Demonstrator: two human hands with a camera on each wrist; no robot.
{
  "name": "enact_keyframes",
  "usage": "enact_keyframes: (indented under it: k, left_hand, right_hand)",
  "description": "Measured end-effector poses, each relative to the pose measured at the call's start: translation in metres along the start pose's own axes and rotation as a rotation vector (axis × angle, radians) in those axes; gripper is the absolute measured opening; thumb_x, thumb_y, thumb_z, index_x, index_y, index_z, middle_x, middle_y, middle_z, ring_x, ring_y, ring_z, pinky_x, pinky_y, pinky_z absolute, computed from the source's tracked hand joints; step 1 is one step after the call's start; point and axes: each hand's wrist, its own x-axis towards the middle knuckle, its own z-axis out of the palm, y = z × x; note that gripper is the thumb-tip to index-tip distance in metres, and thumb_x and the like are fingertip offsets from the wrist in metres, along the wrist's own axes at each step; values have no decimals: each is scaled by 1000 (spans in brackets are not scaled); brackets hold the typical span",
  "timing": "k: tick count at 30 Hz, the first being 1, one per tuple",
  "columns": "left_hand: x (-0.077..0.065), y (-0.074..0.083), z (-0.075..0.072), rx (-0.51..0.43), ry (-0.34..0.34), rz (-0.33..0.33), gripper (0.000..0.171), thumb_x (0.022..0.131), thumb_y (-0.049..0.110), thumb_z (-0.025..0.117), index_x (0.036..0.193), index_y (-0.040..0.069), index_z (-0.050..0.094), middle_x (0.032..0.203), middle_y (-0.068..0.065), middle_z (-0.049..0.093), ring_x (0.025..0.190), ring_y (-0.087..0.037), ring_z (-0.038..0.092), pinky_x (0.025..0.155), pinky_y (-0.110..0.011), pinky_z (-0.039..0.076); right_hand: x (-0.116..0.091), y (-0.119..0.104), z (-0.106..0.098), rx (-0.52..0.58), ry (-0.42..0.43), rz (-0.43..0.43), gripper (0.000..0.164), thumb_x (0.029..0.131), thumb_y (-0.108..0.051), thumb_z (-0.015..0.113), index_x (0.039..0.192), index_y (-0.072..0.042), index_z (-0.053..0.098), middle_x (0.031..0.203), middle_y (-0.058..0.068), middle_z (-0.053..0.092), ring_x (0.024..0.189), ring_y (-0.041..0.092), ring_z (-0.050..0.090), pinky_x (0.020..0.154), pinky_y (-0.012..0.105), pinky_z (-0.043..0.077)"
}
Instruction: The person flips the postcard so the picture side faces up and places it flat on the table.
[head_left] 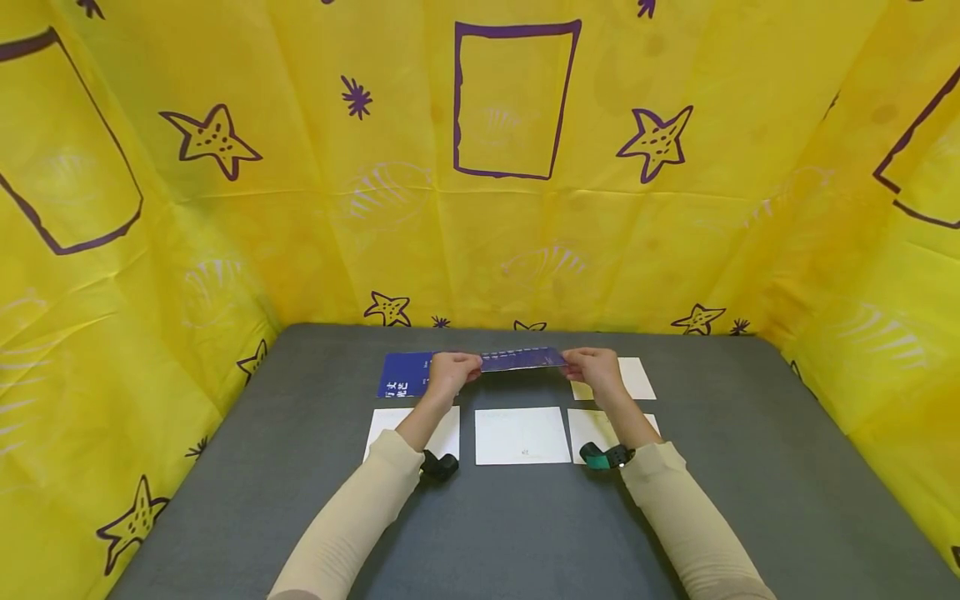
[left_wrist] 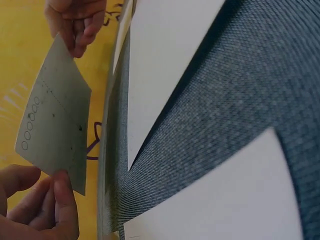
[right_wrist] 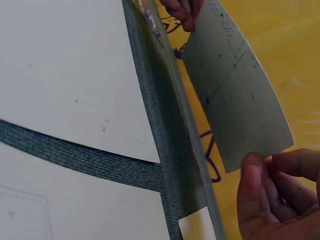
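A dark blue postcard (head_left: pixel 522 359) is held up above the far part of the table between both hands. My left hand (head_left: pixel 450 372) pinches its left end and my right hand (head_left: pixel 597 371) its right end, each with thumb and fingers. In the wrist views the postcard's pale back (left_wrist: pixel 55 110) shows a row of small circles and a dotted line. It stands tilted, clear of the tabletop. Just beside the left hand, a blue postcard with white lettering (head_left: pixel 397 377) lies flat, partly covered by that hand. A white card (head_left: pixel 636 379) lies beyond the right hand.
In the nearer row lie a white card (head_left: pixel 382 423) under the left forearm, a middle one (head_left: pixel 522 435), and another (head_left: pixel 585 423) under the right wrist. The grey table (head_left: pixel 480 525) ends at a yellow patterned cloth (head_left: pixel 480 258) behind and at both sides.
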Motion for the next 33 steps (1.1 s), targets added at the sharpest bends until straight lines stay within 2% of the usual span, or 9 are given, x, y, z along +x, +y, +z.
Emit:
enact_keyframes:
  k: [4,10,19,27,33]
  left_hand:
    - [0,-1,-1,20,-2,-8,19,86,6,70,100,-5,74,98,-17,74,68,-6,64,75,-26,59]
    - [1,-2,0,35,-18,-6,20,86,7,71,103,-3,74,102,-17,74,73,-8,66,77,-26,59]
    - [3,-4,1,36,-14,51,27,85,4,70,111,-1,72,103,-18,73,76,-10,65,75,-25,57]
    - [-3,-6,1,8,-19,40,30,86,-1,65,116,-5,68,102,-22,72,73,-8,64,70,-21,57]
    - [-5,-9,0,-34,-30,3,31,87,-4,64,118,-5,66,103,-22,71,70,-7,63,63,-19,57]
  right_hand:
    - [1,3,1,1,-1,22,32,92,-4,62,116,17,61,63,-4,64,53,7,60,52,16,52]
    - [1,4,0,-21,1,31,32,91,-3,63,116,17,61,65,-3,65,52,7,60,51,16,52]
    - [1,2,-2,-88,-32,33,33,92,-3,62,119,15,60,65,-3,64,51,7,58,50,16,51]
    - [-1,9,2,-163,-62,41,32,92,-4,61,120,12,61,67,-2,64,52,8,57,50,18,50]
    - [-2,13,4,-205,-70,33,31,91,-4,62,119,10,62,68,-1,63,52,9,56,50,19,50]
